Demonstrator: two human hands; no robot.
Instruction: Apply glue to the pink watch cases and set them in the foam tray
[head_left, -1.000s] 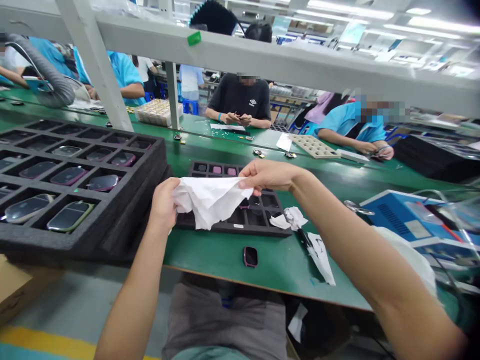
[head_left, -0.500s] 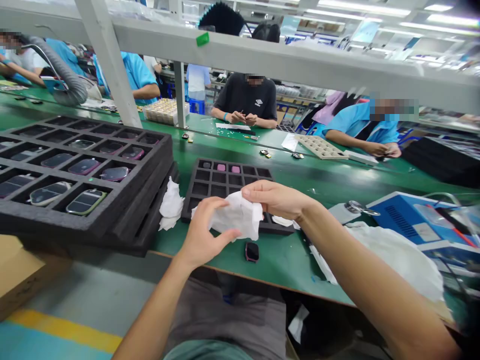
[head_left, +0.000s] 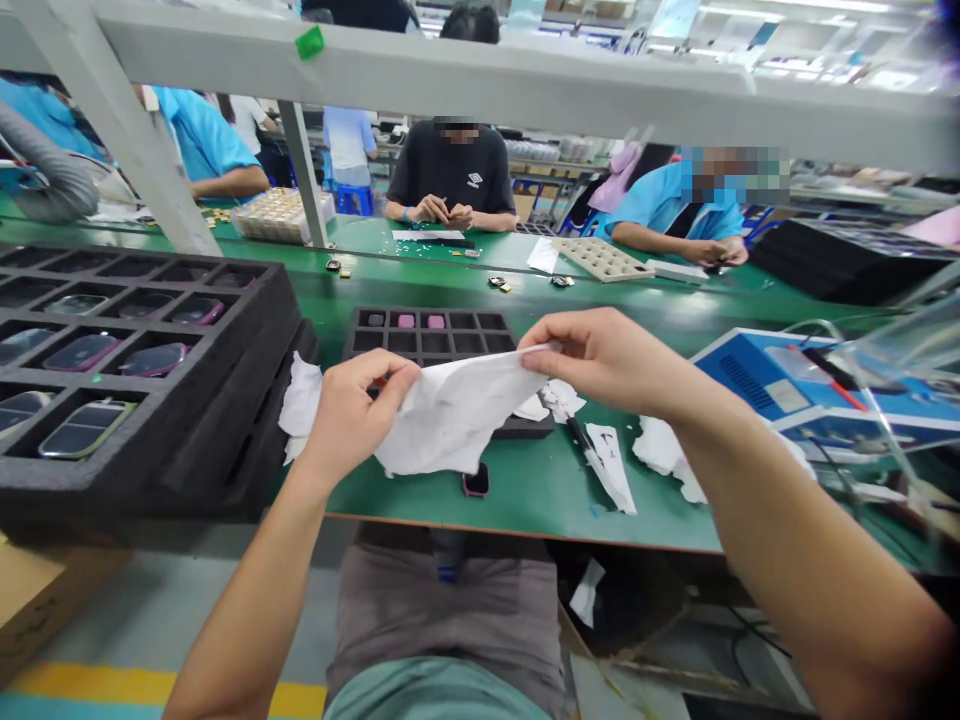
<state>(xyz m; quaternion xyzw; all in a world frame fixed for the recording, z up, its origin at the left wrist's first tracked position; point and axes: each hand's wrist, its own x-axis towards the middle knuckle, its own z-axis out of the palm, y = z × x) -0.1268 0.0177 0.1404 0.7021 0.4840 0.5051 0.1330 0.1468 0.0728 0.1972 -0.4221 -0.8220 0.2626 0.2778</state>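
left grip (head_left: pixel 352 412) and right grip (head_left: pixel 611 362) pinching white cloth (head_left: pixel 454 420), black tray (head_left: pixel 526 431) holding pink pieces (head_left: pixel 406 321)

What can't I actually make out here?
All in the head view:
- The top edge of the small watch-like device: hidden by the white cloth.
- Many compartments of the smaller black tray: behind the cloth and both hands.
- The far left of the larger foam tray: cut off by the picture's edge.
- What the person in black holds: too small.
- Marks on the paper strip: too small and blurred.
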